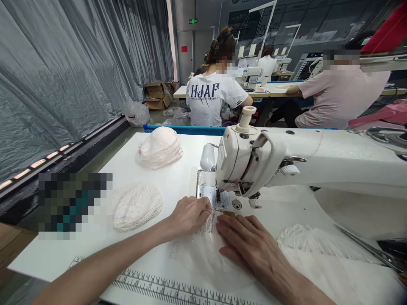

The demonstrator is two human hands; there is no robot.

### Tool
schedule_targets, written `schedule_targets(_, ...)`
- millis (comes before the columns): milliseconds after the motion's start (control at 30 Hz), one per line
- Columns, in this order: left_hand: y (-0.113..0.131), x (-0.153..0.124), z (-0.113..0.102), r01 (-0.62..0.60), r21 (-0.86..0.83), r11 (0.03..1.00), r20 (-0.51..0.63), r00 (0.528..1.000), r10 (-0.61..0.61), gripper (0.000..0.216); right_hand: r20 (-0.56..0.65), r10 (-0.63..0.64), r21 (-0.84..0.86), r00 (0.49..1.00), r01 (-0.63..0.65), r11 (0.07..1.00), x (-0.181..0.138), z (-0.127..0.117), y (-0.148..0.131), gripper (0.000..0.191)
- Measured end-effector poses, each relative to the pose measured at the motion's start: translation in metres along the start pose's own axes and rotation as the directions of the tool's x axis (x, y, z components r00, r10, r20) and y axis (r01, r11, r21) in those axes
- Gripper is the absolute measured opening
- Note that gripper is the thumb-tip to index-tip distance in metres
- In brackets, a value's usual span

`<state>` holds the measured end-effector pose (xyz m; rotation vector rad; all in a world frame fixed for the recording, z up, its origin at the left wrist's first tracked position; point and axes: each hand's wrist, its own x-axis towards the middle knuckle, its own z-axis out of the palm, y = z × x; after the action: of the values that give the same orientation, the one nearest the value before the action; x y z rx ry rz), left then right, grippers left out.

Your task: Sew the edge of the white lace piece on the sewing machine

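My left hand [190, 214] is closed at the front of the needle plate, its fingers pinching the gathered edge of a sheer white lace fabric [199, 250]. Flat on the same fabric lies my right hand [244, 237], fingers stretched out toward the presser foot [218, 195]. A small brown piece [228, 213] shows by its fingertips; I cannot tell what it is. The white sewing machine [243, 154] stands just beyond both hands. The fabric's edge lies close in front of the foot, and whether it is under it is hard to see.
Left on the table are a stack of lace pieces [136, 206] and a pale domed stack [160, 146]. More lace fabric [321, 250] and scissors [365, 243] lie right. A printed ruler scale [165, 290] runs along the front. Co-workers sit at machines behind.
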<state>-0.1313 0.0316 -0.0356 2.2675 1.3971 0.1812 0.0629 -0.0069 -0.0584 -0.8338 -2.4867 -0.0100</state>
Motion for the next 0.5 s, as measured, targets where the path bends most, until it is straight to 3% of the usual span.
schedule_targets(133,0.002,0.001,-0.002,0.077,0.153,0.985,0.007,0.997,-0.079,0.016,0.004,-0.015,-0.036,1.000,0.015,0.999,-0.002,0.002,0.002,0.038)
schedule_targets(200,0.002,-0.001,-0.002,0.173,0.323,0.931,-0.099,0.984,-0.148,0.016,0.000,-0.019,-0.039,1.000,0.019,0.999,-0.002,0.003,0.002,0.039)
schedule_targets(267,0.002,-0.006,0.001,0.186,0.448,0.875,-0.255,0.964,-0.074,0.019,0.003,-0.010,-0.035,1.000,0.010,0.999,-0.001,0.002,0.002,0.039)
schedule_targets(333,0.002,-0.012,0.004,-0.004,0.506,0.863,-0.306,0.934,0.184,0.025,0.022,0.008,-0.033,1.000,-0.007,0.999,0.000,0.001,0.002,0.038)
schedule_targets(400,0.003,-0.018,0.009,-0.269,0.504,0.821,-0.235,0.872,0.430,0.023,0.040,0.020,-0.035,0.999,-0.019,0.999,0.001,0.000,0.002,0.039)
schedule_targets(433,0.002,-0.019,0.011,-0.357,0.487,0.797,-0.192,0.847,0.496,0.019,0.043,0.023,-0.037,0.999,-0.021,0.999,0.001,0.000,0.003,0.039)
schedule_targets(500,0.002,-0.019,0.014,-0.400,0.462,0.791,-0.144,0.847,0.512,0.008,0.039,0.023,-0.039,0.999,-0.022,0.999,0.001,0.001,0.007,0.041)
